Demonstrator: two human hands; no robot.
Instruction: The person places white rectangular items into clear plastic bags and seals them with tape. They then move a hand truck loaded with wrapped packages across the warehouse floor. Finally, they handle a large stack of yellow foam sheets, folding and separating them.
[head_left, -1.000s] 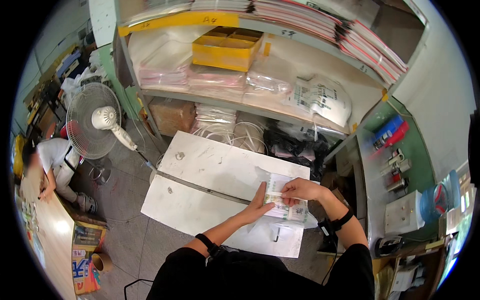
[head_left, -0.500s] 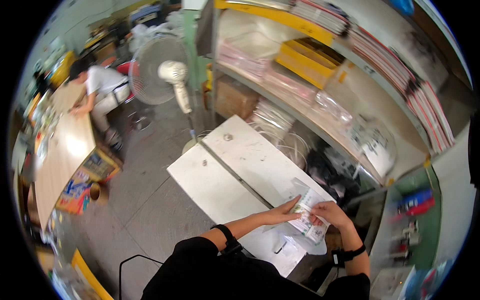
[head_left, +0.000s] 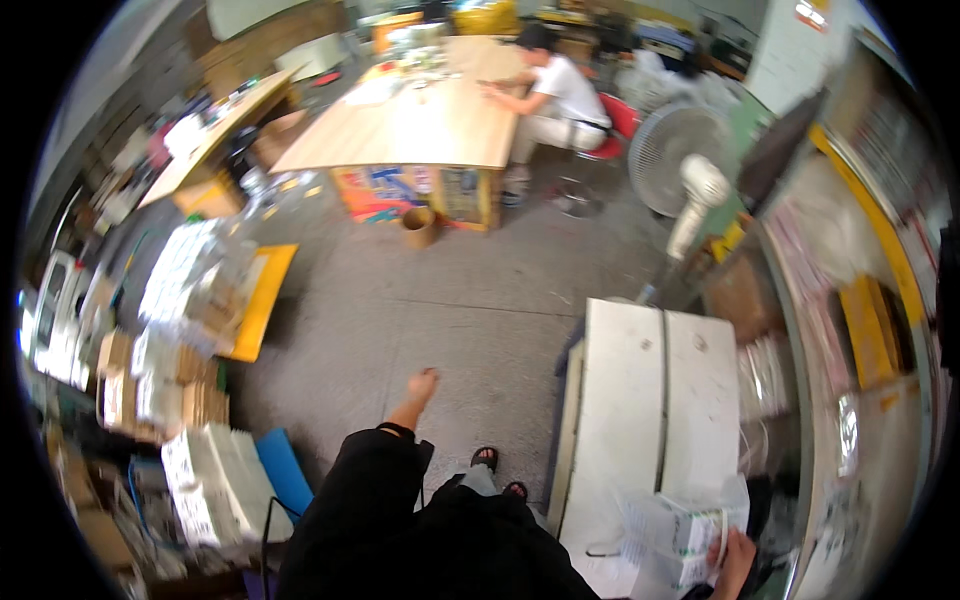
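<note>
My left hand (head_left: 424, 383) hangs over the grey floor at the end of a black sleeve. Its fingers look loosely curled and nothing shows in them. At the lower right my right hand (head_left: 735, 556) grips the edge of a banded bundle of clear plastic bags (head_left: 698, 530) with green and white print. The bundle lies over the near end of the white cabinet top (head_left: 615, 420), beside a small dark handle. Some of my right fingers are hidden behind the bundle.
Shelving (head_left: 800, 290) holding a yellow box stands right of the cabinet. A white fan (head_left: 690, 165) is beyond it. Another person (head_left: 565, 95) sits at a wooden table (head_left: 430, 120). Stacked cartons (head_left: 170, 385), a yellow board (head_left: 265, 300) and a blue board (head_left: 284, 470) line the left.
My view has swung left, so the cabinet now sits at the right. My left hand has let go of the bundle and moved out over the floor; my right hand keeps hold.
</note>
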